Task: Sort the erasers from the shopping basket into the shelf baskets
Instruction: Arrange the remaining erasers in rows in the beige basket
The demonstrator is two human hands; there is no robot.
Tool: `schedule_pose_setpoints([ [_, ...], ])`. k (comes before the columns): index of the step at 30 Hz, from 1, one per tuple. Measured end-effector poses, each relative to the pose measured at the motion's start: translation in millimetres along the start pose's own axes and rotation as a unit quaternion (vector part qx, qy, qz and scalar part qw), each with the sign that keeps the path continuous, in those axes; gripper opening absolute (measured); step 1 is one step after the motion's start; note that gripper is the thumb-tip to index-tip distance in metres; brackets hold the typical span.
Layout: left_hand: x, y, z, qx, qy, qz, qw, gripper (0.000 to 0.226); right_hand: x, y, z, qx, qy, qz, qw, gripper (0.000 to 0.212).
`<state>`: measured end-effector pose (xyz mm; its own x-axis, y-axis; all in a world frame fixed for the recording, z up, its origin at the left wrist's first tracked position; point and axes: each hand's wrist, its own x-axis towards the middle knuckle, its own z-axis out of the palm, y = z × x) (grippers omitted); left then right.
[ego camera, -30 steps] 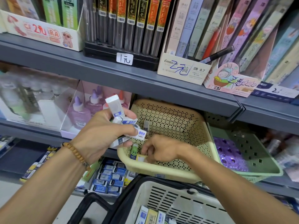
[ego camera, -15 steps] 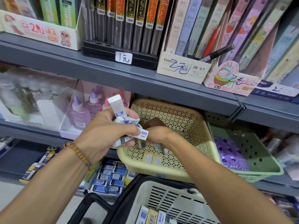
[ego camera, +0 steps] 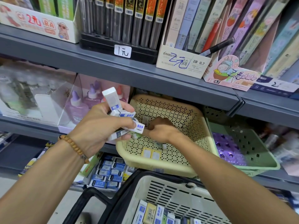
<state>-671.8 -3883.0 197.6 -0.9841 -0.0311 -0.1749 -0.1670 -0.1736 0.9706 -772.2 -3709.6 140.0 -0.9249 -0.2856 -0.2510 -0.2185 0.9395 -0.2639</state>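
My left hand grips a bunch of several white-and-blue erasers in front of the shelf, one sticking up. My right hand is over the beige perforated shelf basket, fingers curled, and its fingertip pinches a small green-and-white eraser at the underside of that bunch. Two yellow-edged erasers lie on the beige basket's floor. Below, the white shopping basket with a black frame holds several more erasers. A green shelf basket stands to the right of the beige one.
The grey upper shelf edge overhangs the baskets. Purple glue bottles stand in a box on the left. A tray of blue-labelled erasers sits on the lower shelf. Purple items fill the green basket.
My right hand rose from the beige basket's floor, where it left a green eraser, back to the bunch in my left hand. The left hand stayed in place.
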Motion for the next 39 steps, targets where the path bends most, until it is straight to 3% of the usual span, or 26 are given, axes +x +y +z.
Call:
schedule_pose_setpoints([
  [4,0,0,-2,-0.002,0.002,0.005,1.000,0.030,9,-17,8,0.021,-0.037,-0.015,0.999,0.034],
  [7,2,-2,-4,0.001,0.008,0.003,1.000,0.030,6,-16,-1,0.060,-0.039,-0.046,0.996,0.009],
  [11,4,-2,-6,-0.001,0.012,-0.004,1.000,0.030,-5,21,-15,0.083,0.046,0.032,0.995,0.026],
  [14,3,-2,-4,0.003,0.012,-0.005,1.000,0.030,-12,41,-10,0.038,-0.074,0.118,0.990,0.041],
  [16,2,-1,-2,0.004,0.013,-0.005,1.000,0.031,-13,41,-5,0.065,-0.143,0.134,0.978,0.032],
  [20,-2,-1,-1,0.007,0.013,-0.005,1.000,0.030,-10,25,-1,0.312,-0.086,0.088,0.942,0.008],
  [21,-2,-1,-2,0.007,0.014,-0.005,1.000,0.030,-9,21,0,0.309,-0.073,0.079,0.945,0.009],
  [24,-2,1,-5,0.001,0.024,-0.003,1.000,0.030,-8,16,2,0.155,-0.045,0.063,0.985,0.018],
  [26,-2,2,-7,0.002,0.030,0.001,1.000,0.029,-8,16,2,0.195,-0.089,0.090,0.972,0.022],
  [29,-3,2,-9,0.006,0.031,0.001,1.000,0.028,-7,10,2,0.244,-0.128,0.107,0.955,0.009],
  [33,-3,2,-8,0.005,0.031,0.000,0.999,0.028,3,-4,5,0.259,-0.062,0.083,0.960,0.010],
  [37,-1,2,-9,0.001,0.032,0.000,0.999,0.028,11,-4,8,0.282,-0.058,0.088,0.954,0.004],
  [39,0,2,-10,0.000,0.035,0.000,0.999,0.028,18,3,5,0.263,-0.017,0.091,0.960,0.012],
])
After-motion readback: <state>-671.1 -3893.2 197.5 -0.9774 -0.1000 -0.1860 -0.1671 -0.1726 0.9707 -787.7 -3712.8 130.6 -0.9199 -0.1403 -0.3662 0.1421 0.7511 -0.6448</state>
